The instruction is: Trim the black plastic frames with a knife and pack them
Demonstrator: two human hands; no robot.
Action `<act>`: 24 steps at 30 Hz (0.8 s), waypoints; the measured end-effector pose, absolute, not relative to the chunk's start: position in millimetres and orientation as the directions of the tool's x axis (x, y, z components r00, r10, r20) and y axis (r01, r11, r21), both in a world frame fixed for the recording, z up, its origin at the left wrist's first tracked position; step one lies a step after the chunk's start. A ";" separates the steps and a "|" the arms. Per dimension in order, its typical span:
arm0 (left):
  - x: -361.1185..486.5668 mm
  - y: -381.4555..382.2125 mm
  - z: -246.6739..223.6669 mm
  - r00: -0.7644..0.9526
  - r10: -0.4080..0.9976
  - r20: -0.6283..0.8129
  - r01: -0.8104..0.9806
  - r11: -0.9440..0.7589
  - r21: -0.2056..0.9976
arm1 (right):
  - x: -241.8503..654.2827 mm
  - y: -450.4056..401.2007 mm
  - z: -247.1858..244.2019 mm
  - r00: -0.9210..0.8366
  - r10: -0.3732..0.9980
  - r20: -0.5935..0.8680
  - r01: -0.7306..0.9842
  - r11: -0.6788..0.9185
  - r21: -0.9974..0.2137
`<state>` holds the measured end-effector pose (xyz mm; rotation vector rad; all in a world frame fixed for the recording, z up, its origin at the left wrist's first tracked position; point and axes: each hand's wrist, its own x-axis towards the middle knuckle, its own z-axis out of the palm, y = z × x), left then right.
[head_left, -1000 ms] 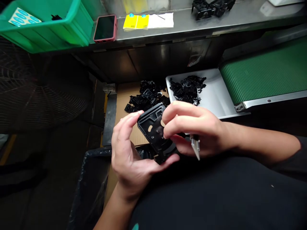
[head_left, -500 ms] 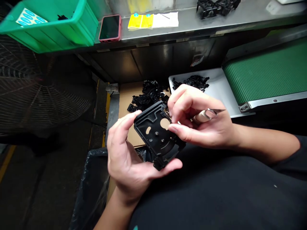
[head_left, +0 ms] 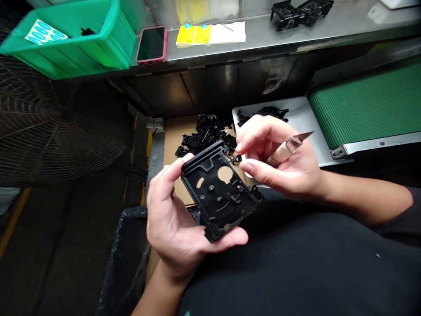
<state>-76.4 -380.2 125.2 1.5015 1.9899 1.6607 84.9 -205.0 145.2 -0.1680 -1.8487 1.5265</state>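
My left hand (head_left: pixel 174 215) grips a flat black plastic housing (head_left: pixel 213 199) by its left and lower edges, tilted so its inner face shows. The housing has a round hole, a small slot and several little posts. Just off its upper right edge is my right hand (head_left: pixel 279 162), curled around a craft knife (head_left: pixel 283 151) with a pale handle. The knife's pointed blade sticks out above the hand, away from the housing. The right thumb and forefinger are slightly apart near the housing; I cannot make out anything between them.
Black plastic parts (head_left: pixel 207 134) lie heaped on cardboard (head_left: pixel 174 127), others in a white tray (head_left: pixel 319 145) beside a green conveyor belt (head_left: pixel 368 109). A metal shelf (head_left: pixel 256 39) bears a green bin (head_left: pixel 88 52), a phone (head_left: pixel 151 44) and black assemblies (head_left: pixel 301 13). Left stands a fan (head_left: pixel 59 118).
My right hand has drawn back to the right, off the housing, and the knife blade now points further up and right. The housing has tipped and shifted slightly down in my left hand.
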 end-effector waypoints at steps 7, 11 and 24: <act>-83.7 -367.4 123.2 -0.466 0.654 0.596 0.616 -0.244 0.749 | 93.0 -187.1 134.3 -0.862 0.342 0.374 -0.367 0.087 -0.926; -85.0 -364.2 122.0 -0.471 0.606 0.641 0.668 -0.230 0.707 | 93.4 -179.8 127.1 -0.879 0.232 0.417 -0.413 0.070 -0.908; -85.5 -366.5 123.8 -0.523 0.618 0.586 0.635 -0.176 0.752 | 79.0 -176.3 130.1 -0.801 0.162 0.576 -0.519 0.292 -0.804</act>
